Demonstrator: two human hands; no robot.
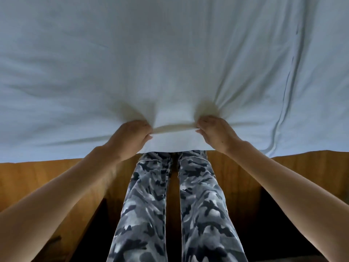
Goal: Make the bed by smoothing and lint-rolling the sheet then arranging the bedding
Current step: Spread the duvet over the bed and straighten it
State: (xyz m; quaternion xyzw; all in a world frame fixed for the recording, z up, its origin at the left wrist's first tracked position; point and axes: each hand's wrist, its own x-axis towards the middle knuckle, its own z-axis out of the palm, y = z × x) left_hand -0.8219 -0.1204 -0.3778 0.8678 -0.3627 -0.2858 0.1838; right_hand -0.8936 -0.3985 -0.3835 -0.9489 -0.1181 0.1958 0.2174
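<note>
Your left hand [132,138] sits at the near edge of the bed, a little left of centre, with its fingers curled and pinching a fold of the sheet [170,63]. The thumb lies on the near side of the fold and the fingertips are tucked into the cloth, so only the back of the hand and the knuckles show. From that grip soft creases run out to the left across the sheet.

Between your two hands the pinched cloth forms a raised ridge, pulled taut from one grip to the other, and below it the sheet's edge hangs over your trousers [151,205] (grey camouflage, both legs close to the bed). The sheet itself is pale and covers the whole top of the picture, reaching from the left border to the right one.

Your right hand [215,132] is just right of centre, level with the left, and holds the same fold: fingers curled into the cloth, thumb pressed against it from the near side. Sharper wrinkles fan up and to the right from this grip, and a long seam-like crease runs down the right part of the sheet to its edge.

Below the sheet's edge a wooden frame [47,176] shows on both sides of your legs
</note>
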